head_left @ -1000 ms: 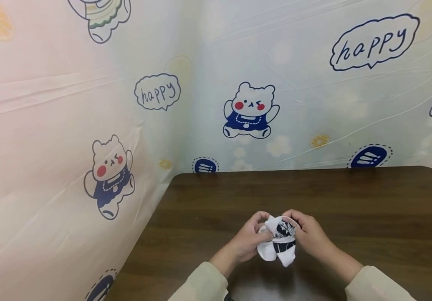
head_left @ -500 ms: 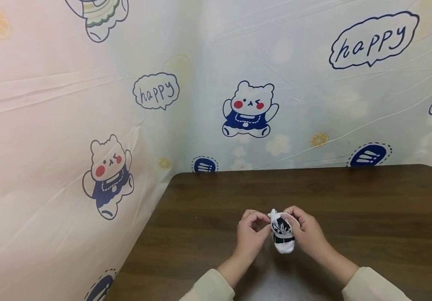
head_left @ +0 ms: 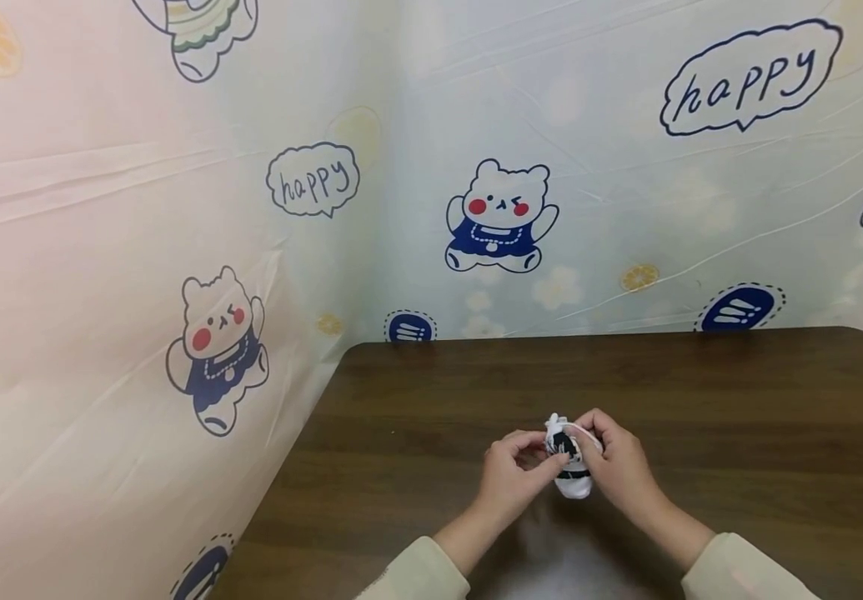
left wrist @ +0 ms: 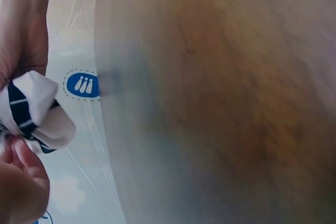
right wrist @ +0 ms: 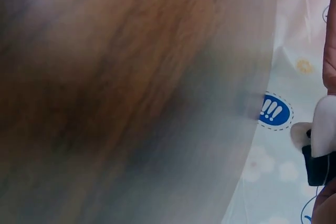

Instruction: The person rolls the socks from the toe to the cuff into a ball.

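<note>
A small bundle of white and black socks [head_left: 574, 485] is held between both hands above the table. On its right side my right hand [head_left: 626, 467] grips it, thumb on the near face and fingers around the upper edge. From the left, my left hand [head_left: 515, 477] pinches it with the thumb laid across the dark patch and the fingers at the upper left edge. In the left wrist view the socks [left wrist: 37, 98] show rounded white ends and a dark band with thin white lines. The right wrist view catches part of the socks [right wrist: 323, 129] at its right edge.
A dark brown wooden table [head_left: 401, 417] with rounded corners lies under the hands. Behind and to the left hangs a pale printed curtain [head_left: 596, 125] with bears and lettering, reaching down to the table's edges.
The loosely spread socks have become a more compact bundle. My left hand drew off to the left edge, then came back right, its thumb now over the front. My right hand keeps its grip.
</note>
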{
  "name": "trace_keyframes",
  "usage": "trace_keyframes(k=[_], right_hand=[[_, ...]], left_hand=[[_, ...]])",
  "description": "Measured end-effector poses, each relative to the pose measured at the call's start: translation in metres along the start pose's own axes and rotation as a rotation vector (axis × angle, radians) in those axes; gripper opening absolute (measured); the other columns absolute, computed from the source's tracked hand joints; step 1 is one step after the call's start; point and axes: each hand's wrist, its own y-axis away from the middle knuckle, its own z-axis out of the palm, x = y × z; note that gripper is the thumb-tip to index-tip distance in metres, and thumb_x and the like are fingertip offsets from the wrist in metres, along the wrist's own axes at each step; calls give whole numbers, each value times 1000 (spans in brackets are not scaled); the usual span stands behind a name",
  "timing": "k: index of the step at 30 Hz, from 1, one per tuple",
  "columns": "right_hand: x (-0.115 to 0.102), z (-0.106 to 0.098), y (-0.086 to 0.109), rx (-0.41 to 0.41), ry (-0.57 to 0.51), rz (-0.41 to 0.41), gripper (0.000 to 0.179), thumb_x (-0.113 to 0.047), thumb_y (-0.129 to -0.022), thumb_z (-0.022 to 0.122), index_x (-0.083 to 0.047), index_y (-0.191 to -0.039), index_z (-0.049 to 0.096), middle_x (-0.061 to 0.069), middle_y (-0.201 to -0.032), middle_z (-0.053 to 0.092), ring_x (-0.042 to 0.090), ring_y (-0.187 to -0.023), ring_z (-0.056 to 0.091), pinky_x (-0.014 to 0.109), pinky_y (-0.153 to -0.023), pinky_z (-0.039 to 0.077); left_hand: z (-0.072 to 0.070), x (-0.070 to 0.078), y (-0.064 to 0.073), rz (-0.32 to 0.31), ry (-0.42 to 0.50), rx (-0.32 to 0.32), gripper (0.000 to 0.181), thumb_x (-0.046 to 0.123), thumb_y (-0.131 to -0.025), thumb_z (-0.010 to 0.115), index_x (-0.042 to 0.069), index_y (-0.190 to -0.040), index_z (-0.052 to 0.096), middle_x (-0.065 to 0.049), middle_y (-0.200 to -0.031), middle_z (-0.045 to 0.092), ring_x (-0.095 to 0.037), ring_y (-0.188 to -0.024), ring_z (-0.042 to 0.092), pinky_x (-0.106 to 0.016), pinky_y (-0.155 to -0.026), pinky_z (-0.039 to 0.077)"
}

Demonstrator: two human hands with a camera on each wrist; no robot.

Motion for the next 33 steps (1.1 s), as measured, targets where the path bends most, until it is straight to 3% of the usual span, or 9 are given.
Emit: trace_keyframes(k=[4, 7, 14, 17, 20, 25, 29, 33], right_hand=[[-1, 1, 1, -41, -22, 12, 22, 0, -82, 71, -12, -74, 55, -10, -62, 52, 2, -56, 45, 22, -48, 39], [-2, 1, 1, -78, -41, 46, 22, -3, -82, 73, -12, -72, 55, -10, -59, 50, 2, -53, 43, 22, -45, 37], [2, -5, -1, -224, -155, 143, 14, -7, -90, 64, -7, -79, 56, -7, -59, 54, 4, -54, 49, 25, -50, 41], [5, -9, 0, -290, -232, 164, 10, -4, -93, 59, -3, -85, 53, -4, -60, 55, 5, -56, 52, 25, -52, 43], [10, -11, 0, -341, -292, 142, 15, 0, -89, 63, 0, -89, 47, -3, -62, 57, 5, -59, 54, 25, -53, 44], [13, -15, -1, -403, -308, 96, 37, -4, -76, 78, -2, -87, 43, -5, -61, 55, 4, -56, 52, 25, -50, 44], [9, -19, -5, -445, -271, 96, 40, -10, -75, 80, -5, -86, 43, -5, -61, 56, 5, -56, 53, 25, -49, 44], [4, -22, -8, -462, -183, 106, 36, -15, -78, 79, -6, -86, 46, -4, -64, 58, 5, -57, 53, 24, -48, 43]], left_hand=[[3, 3, 0, -86, -90, 11, 34, 30, -65, 87, 7, -83, 71, 11, -71, 57, -1, -64, 52, -19, -57, 44], [3, 1, -1, -120, -129, -2, 35, 34, -63, 88, 9, -75, 68, 13, -63, 51, 0, -58, 46, -18, -51, 40], [-5, -2, -6, -89, -95, -149, 19, 23, -73, 83, 6, -79, 75, 12, -64, 61, 3, -55, 49, -17, -50, 42], [-7, -2, -8, -69, -100, -202, 17, 20, -76, 80, 4, -74, 74, 11, -62, 58, 2, -53, 46, -16, -47, 38], [-9, -3, -10, -78, -101, -231, 17, 18, -78, 78, 3, -73, 73, 11, -58, 54, 1, -52, 43, -16, -46, 34], [-8, -5, -13, -115, -72, -237, 11, 10, -79, 75, -1, -79, 75, 10, -60, 55, 1, -55, 44, -16, -49, 35], [-7, -4, -15, -111, -46, -212, 11, 9, -78, 75, -1, -76, 74, 8, -60, 56, -1, -55, 43, -17, -48, 34], [-6, -3, -18, -63, -78, -142, 9, 9, -76, 77, 0, -77, 75, 4, -66, 63, 0, -58, 47, -18, -50, 39]])
